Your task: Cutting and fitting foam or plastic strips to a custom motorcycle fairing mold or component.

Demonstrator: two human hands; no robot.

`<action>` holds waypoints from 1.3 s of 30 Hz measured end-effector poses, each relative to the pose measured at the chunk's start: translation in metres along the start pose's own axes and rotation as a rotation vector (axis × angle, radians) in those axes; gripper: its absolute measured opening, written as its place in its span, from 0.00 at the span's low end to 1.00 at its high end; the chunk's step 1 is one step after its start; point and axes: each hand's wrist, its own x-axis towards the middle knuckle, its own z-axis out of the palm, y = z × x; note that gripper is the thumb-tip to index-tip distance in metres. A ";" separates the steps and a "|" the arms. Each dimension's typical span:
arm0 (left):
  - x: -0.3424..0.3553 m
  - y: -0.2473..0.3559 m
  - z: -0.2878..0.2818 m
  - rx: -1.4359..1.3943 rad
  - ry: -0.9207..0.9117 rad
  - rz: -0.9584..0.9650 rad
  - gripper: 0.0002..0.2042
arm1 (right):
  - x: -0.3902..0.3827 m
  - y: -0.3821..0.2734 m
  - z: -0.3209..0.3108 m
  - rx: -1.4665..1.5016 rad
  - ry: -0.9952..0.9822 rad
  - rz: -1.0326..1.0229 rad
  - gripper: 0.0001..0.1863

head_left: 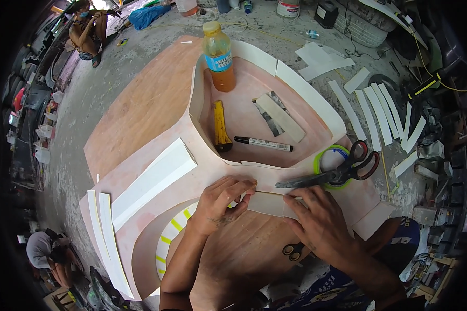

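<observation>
A short white card strip (pixel 266 203) lies along the curved edge of a pinkish wooden panel (pixel 181 136). My left hand (pixel 224 203) is closed at the strip's left end, thumb and fingers pinched near the edge. Gripping the strip's right part, my right hand (pixel 316 215) has its fingertips over the edge and its thumb below. Just beyond the right hand, large scissors (pixel 316 179) with black and red handles rest across a green tape roll (pixel 318 160). Yellow tape pieces (pixel 177 224) hold a white strip along the curved cutout at left.
In the panel's recess are a bottle of orange liquid (pixel 224 79), a yellow cutter (pixel 220 122), a marker (pixel 264 144) and a sanding block (pixel 281 116). White strips (pixel 109 238) lie at left, others (pixel 378 111) on the floor. Small scissors (pixel 294 252) sit near me. Two people crouch at left.
</observation>
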 end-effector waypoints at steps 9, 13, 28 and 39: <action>-0.003 0.003 -0.003 -0.020 0.001 -0.125 0.27 | -0.004 -0.024 -0.019 -0.045 0.075 -0.002 0.21; 0.007 0.001 0.002 -0.041 0.024 -0.053 0.28 | -0.055 -0.044 -0.005 0.554 -0.047 0.196 0.19; 0.004 0.007 -0.003 -0.018 -0.024 -0.115 0.26 | -0.005 -0.009 0.124 2.181 0.550 0.447 0.16; 0.026 0.012 -0.006 0.120 -0.237 -0.080 0.22 | -0.027 0.015 0.163 2.263 0.589 0.328 0.18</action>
